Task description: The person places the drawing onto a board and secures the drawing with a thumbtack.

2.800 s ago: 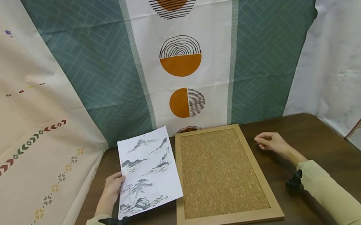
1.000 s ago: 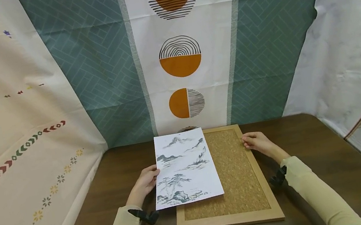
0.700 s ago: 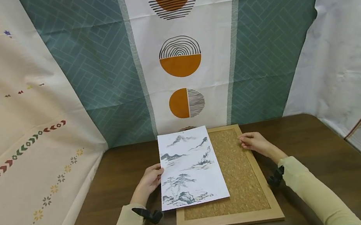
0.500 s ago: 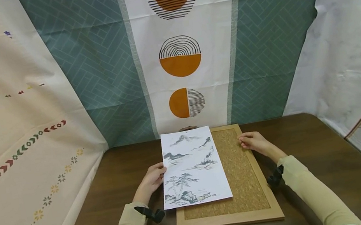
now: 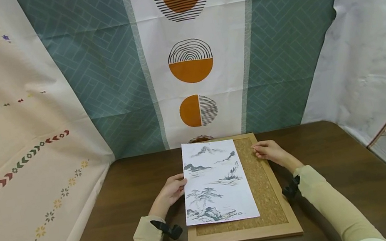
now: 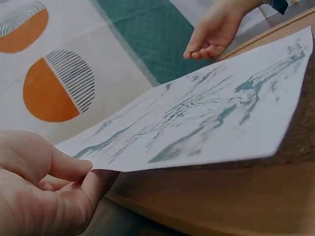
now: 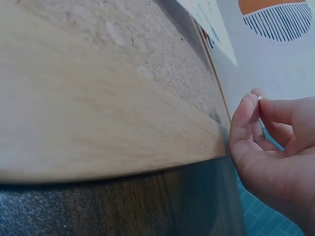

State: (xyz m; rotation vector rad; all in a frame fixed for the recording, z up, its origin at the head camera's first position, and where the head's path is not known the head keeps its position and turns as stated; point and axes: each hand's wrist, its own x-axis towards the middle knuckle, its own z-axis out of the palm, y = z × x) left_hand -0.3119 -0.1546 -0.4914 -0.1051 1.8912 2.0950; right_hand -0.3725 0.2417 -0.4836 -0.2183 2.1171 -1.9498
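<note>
A white paper sheet (image 5: 218, 184) with an ink landscape print is pinched at its left edge between the thumb and fingers of my left hand (image 5: 172, 188). In the left wrist view, the sheet (image 6: 206, 113) slants above the cork board, its near edge bent slightly. The wood-framed cork board (image 5: 264, 185) lies on the table, its left part covered by the sheet. My right hand (image 5: 273, 152) is over the board's right frame. In the right wrist view, its thumb and fingertips pinch a small pale object (image 7: 260, 98), mostly hidden, too small to identify.
The dark wooden table (image 5: 136, 214) extends to both sides of the board. Behind it hangs a patterned green and white cloth (image 5: 282, 60), with pale cloths at left and right. Each wrist wears a black camera mount.
My left hand has carried the paper sheet rightward from beside the cork board to over it. My right hand has moved left, from the table to the board's right frame.
</note>
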